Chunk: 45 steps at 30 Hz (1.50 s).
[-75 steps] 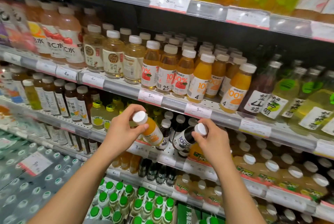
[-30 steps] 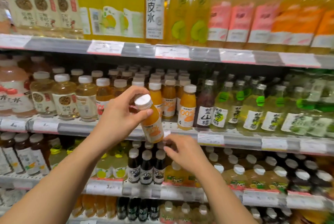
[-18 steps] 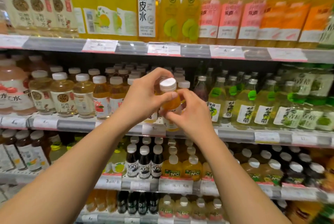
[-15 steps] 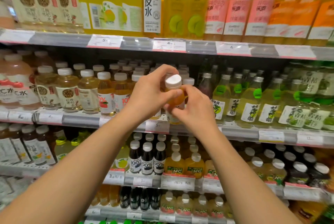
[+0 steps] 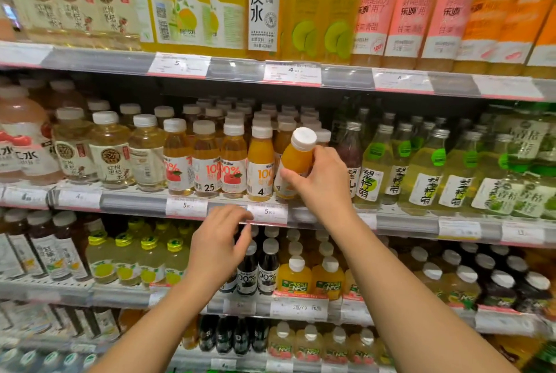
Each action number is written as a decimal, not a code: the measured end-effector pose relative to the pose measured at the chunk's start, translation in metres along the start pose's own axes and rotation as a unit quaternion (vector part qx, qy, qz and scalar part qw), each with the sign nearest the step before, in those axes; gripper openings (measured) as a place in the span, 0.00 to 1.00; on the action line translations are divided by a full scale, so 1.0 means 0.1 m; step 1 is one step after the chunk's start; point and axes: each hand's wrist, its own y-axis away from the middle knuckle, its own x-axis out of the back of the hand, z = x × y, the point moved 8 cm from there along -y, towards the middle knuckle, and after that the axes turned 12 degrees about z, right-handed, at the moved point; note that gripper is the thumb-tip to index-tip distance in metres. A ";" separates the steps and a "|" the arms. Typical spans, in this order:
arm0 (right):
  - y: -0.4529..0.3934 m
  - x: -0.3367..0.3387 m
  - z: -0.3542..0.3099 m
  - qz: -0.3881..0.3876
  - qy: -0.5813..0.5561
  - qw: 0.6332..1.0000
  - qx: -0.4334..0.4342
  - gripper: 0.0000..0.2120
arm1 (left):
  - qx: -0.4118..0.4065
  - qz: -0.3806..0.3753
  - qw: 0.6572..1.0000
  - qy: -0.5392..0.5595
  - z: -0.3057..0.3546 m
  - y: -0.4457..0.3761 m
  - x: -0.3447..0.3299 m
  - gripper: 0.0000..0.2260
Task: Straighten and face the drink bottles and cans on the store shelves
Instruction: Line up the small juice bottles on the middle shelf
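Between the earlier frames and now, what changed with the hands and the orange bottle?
The white-capped orange juice bottle passed from the left hand to the right hand, which now grips it tilted at the middle shelf's front row. The left hand let go and dropped lower. The shelved rows look unchanged.

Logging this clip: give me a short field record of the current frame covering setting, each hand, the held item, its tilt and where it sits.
setting: store drink shelves, bottles in rows behind price tags
right hand: grips an orange juice bottle round its body
left hand: holds nothing, fingers loosely curled, in front of the shelf edge below
bottle tilt: white cap leaning right, not upright
bottle place: front of the middle shelf, right of the upright orange juice bottle marked 4
base: hidden by the hand, cannot tell whether it rests on the shelf
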 end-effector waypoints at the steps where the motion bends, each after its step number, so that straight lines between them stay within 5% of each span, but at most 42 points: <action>1: 0.00 -0.02 -0.02 0.003 0.005 1.000 0.002 0.23 | -0.007 0.014 1.000 -0.003 0.00 -0.06 0.01 0.06; 10: -0.02 -0.16 -0.21 0.020 0.080 0.997 0.015 0.29 | -0.087 0.085 0.992 -0.047 0.24 -0.94 0.14 0.16; 24: -0.05 -0.14 -0.29 0.051 0.201 0.978 0.034 0.27 | -0.072 -0.037 0.978 -0.193 0.25 -1.56 -0.09 0.24; 32: -0.13 -0.23 -0.28 0.041 0.223 0.973 0.048 0.26 | -0.060 -0.050 0.979 -0.186 0.29 -1.75 -0.10 0.17; 42: -0.57 0.31 -0.37 0.061 0.225 0.962 0.145 0.16 | 0.022 -0.147 0.974 -0.171 0.16 -1.95 -0.28 0.22; 45: -0.80 0.35 -0.31 -0.025 0.260 0.956 0.136 0.20 | 0.046 -0.177 0.973 -0.139 0.14 -1.99 -0.26 0.21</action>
